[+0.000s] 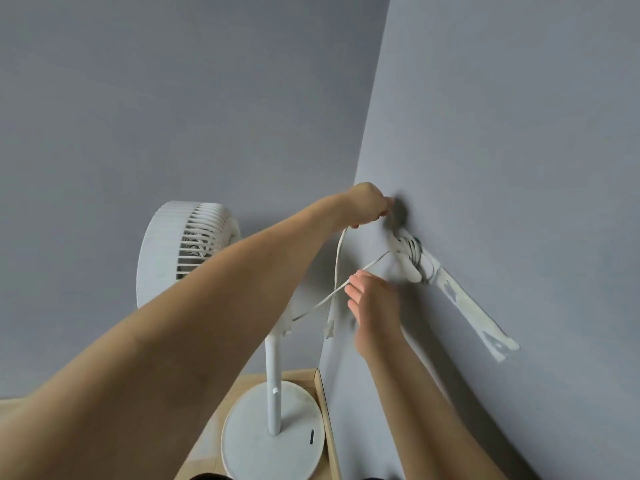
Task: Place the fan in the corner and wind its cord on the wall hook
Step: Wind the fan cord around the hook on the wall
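Observation:
A white pedestal fan [188, 244] stands in the corner of two grey walls, its round base [252, 441] on the wooden floor. On the right wall a white hook [407, 263] carries several turns of the white cord [337, 258]. My left hand [367, 204] is closed on the cord just above and left of the hook. My right hand [372, 299] pinches a lower stretch of the cord that runs from the hook down toward the fan. The plug end [330, 327] dangles below my left hand.
A strip of white tape or patched paint [474, 313] runs diagonally down the right wall from the hook. A wooden skirting [325, 410] lines the foot of that wall beside the fan base. Both my forearms cross in front of the fan.

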